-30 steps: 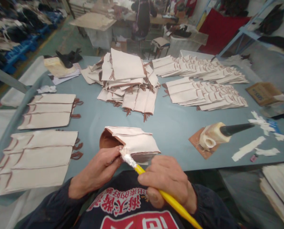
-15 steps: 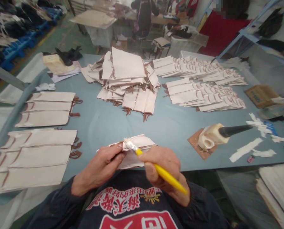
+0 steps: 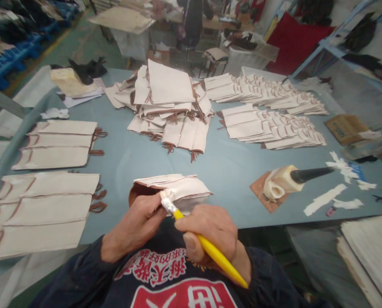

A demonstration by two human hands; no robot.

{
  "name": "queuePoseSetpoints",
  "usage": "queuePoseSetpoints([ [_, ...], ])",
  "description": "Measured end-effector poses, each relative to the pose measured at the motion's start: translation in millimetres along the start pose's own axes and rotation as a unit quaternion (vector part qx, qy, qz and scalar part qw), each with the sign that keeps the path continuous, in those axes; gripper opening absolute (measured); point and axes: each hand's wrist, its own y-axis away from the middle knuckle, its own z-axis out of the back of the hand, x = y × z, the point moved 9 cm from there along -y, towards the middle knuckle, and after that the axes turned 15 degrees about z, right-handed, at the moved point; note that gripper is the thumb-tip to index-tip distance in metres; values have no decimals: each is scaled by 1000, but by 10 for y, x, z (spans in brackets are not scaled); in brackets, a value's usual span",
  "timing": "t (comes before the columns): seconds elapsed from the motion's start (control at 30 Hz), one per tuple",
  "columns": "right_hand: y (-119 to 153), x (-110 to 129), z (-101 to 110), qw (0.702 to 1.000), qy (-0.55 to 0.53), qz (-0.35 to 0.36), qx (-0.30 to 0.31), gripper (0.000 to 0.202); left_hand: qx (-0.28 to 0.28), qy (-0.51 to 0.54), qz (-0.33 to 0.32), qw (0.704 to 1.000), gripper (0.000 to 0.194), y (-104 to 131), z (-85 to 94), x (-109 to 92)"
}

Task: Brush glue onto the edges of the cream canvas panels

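Near the table's front edge, my left hand (image 3: 139,223) pinches the rim of a cream fabric pouch (image 3: 186,187) with a brown lining. The pouch gapes at its left end, showing the brown inside. In my right hand (image 3: 212,233) is a yellow-handled brush (image 3: 223,262), its bristles coated with thick white paste. The brush tip touches the pouch's rim close to my left fingertips. To the right stands a cream glue bottle (image 3: 280,183) with a round opening and a black spout-like end, on a brown square board (image 3: 258,190).
Similar pouches (image 3: 50,199) with brown loops lie overlapped at left. A high pile of pouches (image 3: 170,85) and fanned rows (image 3: 271,126) fill the back. White strips (image 3: 324,199) and a cardboard box (image 3: 345,127) are at right. A person (image 3: 191,25) is beyond the table.
The pouch has been tilted, and its mouth now gapes with the brown lining showing. The brush has shifted slightly left and down along the rim.
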Motion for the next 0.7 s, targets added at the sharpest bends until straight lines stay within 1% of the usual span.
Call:
queuePoseSetpoints([
  [0.03, -3, -11, -6, 1000, -10, -10, -8, 26, 4, 10, 8, 1000, 28, -13, 0, 17],
  [0.07, 8, -58, 14, 999, -19, -34, -24, 26, 5, 22, 21, 1000, 27, -28, 13, 39],
  [0.1, 38, -145, 58, 996, -27, -74, -48, 25, 5, 37, 39, 999, 26, -43, 31, 69],
  [0.13, 90, -263, 124, 988, -32, -127, -80, 25, 5, 57, 62, 996, 24, -58, 55, 108],
  [0.2, 248, -517, 282, 956, -46, -242, -161, 27, 17, 118, 113, 986, 22, -78, 87, 196],
  [0.23, 327, -617, 354, 935, -53, -288, -200, 30, 33, 159, 140, 977, 23, -83, 85, 242],
  [0.27, 385, -686, 411, 917, -61, -319, -232, 32, 51, 206, 166, 963, 26, -83, 73, 287],
  [0.33, 423, -752, 472, 896, -77, -352, -259, 34, 85, 303, 218, 924, 35, -76, 28, 369],
  [0.4, 391, -766, 475, 890, -98, -369, -250, 34, 111, 372, 258, 885, 43, -66, -33, 425],
  [0.43, 355, -766, 461, 890, -114, -372, -237, 34, 125, 394, 270, 870, 45, -63, -67, 435],
  [0.5, 261, -772, 406, 891, -162, -370, -206, 35, 155, 412, 281, 853, 46, -62, -126, 425],
  [0.53, 207, -781, 371, 892, -188, -365, -188, 35, 167, 409, 282, 851, 45, -64, -145, 414],
  [0.6, 112, -812, 290, 895, -228, -357, -142, 35, 175, 386, 277, 862, 40, -75, -142, 394],
  [0.67, 52, -852, 222, 902, -238, -345, -100, 36, 177, 363, 265, 876, 37, -88, -119, 368],
  [0.7, 35, -870, 197, 909, -234, -335, -86, 36, 185, 363, 259, 876, 38, -89, -117, 348],
])
